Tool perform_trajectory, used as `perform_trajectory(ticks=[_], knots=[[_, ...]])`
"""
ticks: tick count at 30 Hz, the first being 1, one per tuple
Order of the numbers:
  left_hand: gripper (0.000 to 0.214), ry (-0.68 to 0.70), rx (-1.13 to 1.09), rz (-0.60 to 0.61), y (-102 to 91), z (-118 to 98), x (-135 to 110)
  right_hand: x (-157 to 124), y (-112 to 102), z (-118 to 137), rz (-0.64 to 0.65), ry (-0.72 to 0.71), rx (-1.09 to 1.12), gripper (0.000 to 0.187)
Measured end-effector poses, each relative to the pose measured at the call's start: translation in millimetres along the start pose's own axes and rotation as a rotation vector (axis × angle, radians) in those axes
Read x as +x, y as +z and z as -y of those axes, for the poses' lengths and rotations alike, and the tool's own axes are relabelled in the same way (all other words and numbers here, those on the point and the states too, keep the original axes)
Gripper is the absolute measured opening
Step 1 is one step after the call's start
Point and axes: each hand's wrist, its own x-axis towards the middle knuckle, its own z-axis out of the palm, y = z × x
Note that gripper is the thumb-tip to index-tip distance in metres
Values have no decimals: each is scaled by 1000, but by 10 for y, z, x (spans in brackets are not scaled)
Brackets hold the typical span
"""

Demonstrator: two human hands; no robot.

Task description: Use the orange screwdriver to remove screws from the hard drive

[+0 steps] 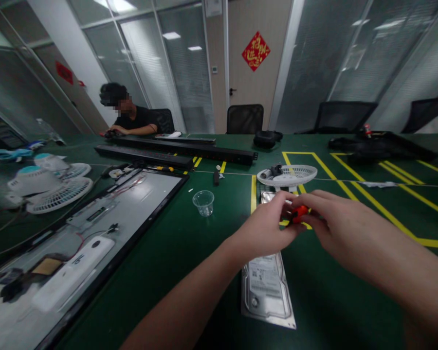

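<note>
One red-and-black tool point(300, 214), one hard drive point(267, 287), one clear cup point(203, 203); drive lies near, centre, partly hidden by the hands; open green table point(332, 301) right of it, cup between drive and large panel's point(149, 194) edge on left; left hand point(264, 226) and right hand point(345, 223) meet above drive, fingers of both pinching the tool

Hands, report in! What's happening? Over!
Left hand, right hand: both on red-and-black tool. Hard drive flat on table. Left hand partly hides it.
</note>
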Motion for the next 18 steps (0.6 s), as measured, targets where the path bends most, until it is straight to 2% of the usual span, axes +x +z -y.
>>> perform_trajectory(ticks=[3, 8, 11, 14, 18], knots=[[41, 52, 13, -5, -1, 0, 5, 18, -67, 65, 106, 86, -13, 26], [29, 59, 40, -4, 1, 0, 8, 19, -134, 145, 146, 147, -55, 19], [36, 25, 13, -6, 5, 0, 0, 6, -120, 119, 103, 124, -52, 21], [43, 2, 23, -20, 4, -7, -8, -1, -99, 87, 52, 51, -19, 31], [39, 9, 18, -32, 1, -18, -13, -1, -74, 76, 72, 24, -6, 42]])
